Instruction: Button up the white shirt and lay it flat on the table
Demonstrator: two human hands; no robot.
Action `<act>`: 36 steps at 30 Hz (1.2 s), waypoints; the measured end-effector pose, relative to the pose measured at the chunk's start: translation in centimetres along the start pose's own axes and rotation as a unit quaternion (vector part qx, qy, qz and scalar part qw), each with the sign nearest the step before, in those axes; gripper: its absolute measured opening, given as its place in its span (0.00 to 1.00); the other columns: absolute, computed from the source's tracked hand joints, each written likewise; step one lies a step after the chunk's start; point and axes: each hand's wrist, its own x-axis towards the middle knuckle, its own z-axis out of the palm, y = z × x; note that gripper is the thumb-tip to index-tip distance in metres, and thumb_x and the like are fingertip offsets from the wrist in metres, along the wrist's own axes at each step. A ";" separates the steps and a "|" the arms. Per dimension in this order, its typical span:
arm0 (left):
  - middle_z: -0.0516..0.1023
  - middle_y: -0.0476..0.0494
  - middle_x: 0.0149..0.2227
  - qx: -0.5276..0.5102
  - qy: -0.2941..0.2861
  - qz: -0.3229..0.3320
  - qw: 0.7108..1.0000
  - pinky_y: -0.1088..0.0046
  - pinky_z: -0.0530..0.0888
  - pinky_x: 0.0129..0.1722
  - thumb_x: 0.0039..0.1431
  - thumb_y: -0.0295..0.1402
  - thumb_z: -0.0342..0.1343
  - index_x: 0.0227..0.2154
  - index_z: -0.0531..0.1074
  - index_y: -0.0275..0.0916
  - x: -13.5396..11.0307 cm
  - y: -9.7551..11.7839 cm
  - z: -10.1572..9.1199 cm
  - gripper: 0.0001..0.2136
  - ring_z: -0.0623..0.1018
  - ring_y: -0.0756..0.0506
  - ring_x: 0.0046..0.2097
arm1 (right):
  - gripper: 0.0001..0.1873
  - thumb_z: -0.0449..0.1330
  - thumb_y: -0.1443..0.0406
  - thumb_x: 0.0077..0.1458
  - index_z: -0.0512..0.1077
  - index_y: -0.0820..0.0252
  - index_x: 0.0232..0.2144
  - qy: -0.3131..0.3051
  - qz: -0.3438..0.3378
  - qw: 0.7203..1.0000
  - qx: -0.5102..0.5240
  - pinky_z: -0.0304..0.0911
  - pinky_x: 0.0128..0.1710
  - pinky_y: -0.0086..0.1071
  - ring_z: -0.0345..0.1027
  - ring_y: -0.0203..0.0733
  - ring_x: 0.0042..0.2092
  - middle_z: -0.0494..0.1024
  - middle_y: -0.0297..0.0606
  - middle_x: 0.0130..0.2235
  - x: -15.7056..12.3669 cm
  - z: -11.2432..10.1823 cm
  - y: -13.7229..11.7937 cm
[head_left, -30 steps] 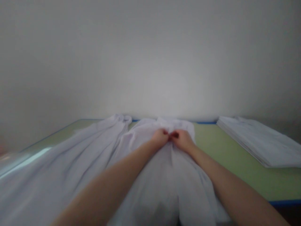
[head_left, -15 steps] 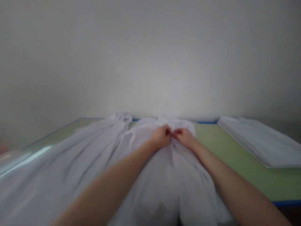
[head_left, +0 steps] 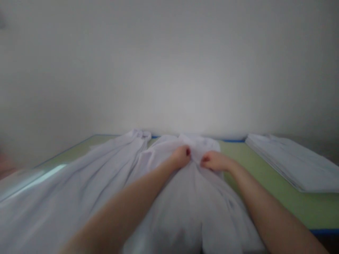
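A white garment [head_left: 169, 197] lies stretched along the green table [head_left: 265, 176], running away from me toward the wall. My left hand [head_left: 180, 156] is closed and pinches the fabric near the garment's far end. My right hand [head_left: 215, 161] is closed too, gripping the same cloth a little to the right. Both forearms reach out over the garment. The picture is blurred, so fine details of the cloth do not show.
More white cloth [head_left: 79, 176] lies spread over the table's left side. A flat stack of folded white garments [head_left: 291, 162] rests at the right. The table has a blue edge [head_left: 324, 231] and ends against a plain pale wall [head_left: 169, 70].
My hands, which were touching each other on the fabric, have come apart; the right hand has shifted to the right and slightly toward me.
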 end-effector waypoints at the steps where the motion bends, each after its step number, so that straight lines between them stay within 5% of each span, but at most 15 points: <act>1: 0.74 0.43 0.27 0.010 -0.017 0.004 1.000 0.73 0.66 0.31 0.47 0.28 0.53 0.27 0.70 0.37 0.0 0.3 -0.3 0.03 0.70 0.47 0.29 | 0.10 0.56 0.62 0.46 0.75 0.61 0.22 -0.005 0.004 1.000 -0.002 0.52 0.22 0.25 0.63 0.33 0.23 0.73 0.33 0.21 -0.1 0.1 0.0; 8: 0.76 0.43 0.26 0.137 -0.155 0.089 0.974 0.72 0.67 0.34 0.43 0.31 0.55 0.24 0.75 0.38 -2.9 5.7 -5.2 0.05 0.72 0.46 0.31 | 0.07 0.57 0.66 0.41 0.75 0.63 0.23 -0.023 0.016 0.999 -0.020 0.50 0.22 0.25 0.61 0.32 0.23 0.72 0.32 0.21 -2.1 -1.6 -0.4; 13: 0.77 0.40 0.26 0.194 -0.249 0.117 0.942 0.73 0.67 0.29 0.46 0.36 0.53 0.25 0.78 0.37 -7.0 8.4 -5.7 0.11 0.74 0.45 0.29 | 0.14 0.61 0.66 0.36 0.76 0.63 0.30 -0.032 0.035 0.997 -0.061 0.54 0.25 0.25 0.65 0.34 0.27 0.76 0.35 0.28 -2.9 -2.5 -1.2; 20: 0.78 0.37 0.29 0.206 -0.236 0.104 0.944 0.71 0.67 0.30 0.48 0.33 0.50 0.28 0.79 0.35 -8.2 7.7 -4.8 0.12 0.76 0.42 0.31 | 0.10 0.54 0.66 0.43 0.75 0.64 0.24 -0.042 0.020 0.997 -0.060 0.53 0.26 0.25 0.64 0.34 0.27 0.74 0.35 0.25 -3.8 -2.1 -1.2; 27: 0.78 0.38 0.29 0.182 -0.238 0.052 0.953 0.72 0.67 0.29 0.43 0.30 0.52 0.28 0.78 0.36 -8.1 7.7 -4.5 0.11 0.75 0.43 0.31 | 0.04 0.59 0.68 0.36 0.67 0.64 0.17 -0.073 0.064 0.992 -0.076 0.47 0.21 0.25 0.57 0.30 0.22 0.65 0.30 0.18 -4.9 -2.6 -0.2; 31: 0.78 0.40 0.30 0.132 -0.245 0.052 0.959 0.72 0.67 0.30 0.45 0.31 0.52 0.29 0.77 0.37 -8.0 6.8 -4.4 0.11 0.75 0.44 0.32 | 0.11 0.64 0.62 0.36 0.66 0.63 0.19 -0.091 0.102 0.991 0.015 0.50 0.21 0.25 0.57 0.30 0.21 0.64 0.30 0.19 -5.9 -2.9 0.4; 36: 0.79 0.44 0.32 0.038 -0.254 0.048 0.965 0.75 0.67 0.32 0.49 0.32 0.51 0.32 0.76 0.37 -8.1 5.1 -4.2 0.11 0.74 0.48 0.32 | 0.12 0.54 0.60 0.48 0.69 0.64 0.25 -0.081 0.180 0.962 0.190 0.57 0.21 0.26 0.62 0.32 0.23 0.70 0.36 0.23 -5.9 -1.9 1.1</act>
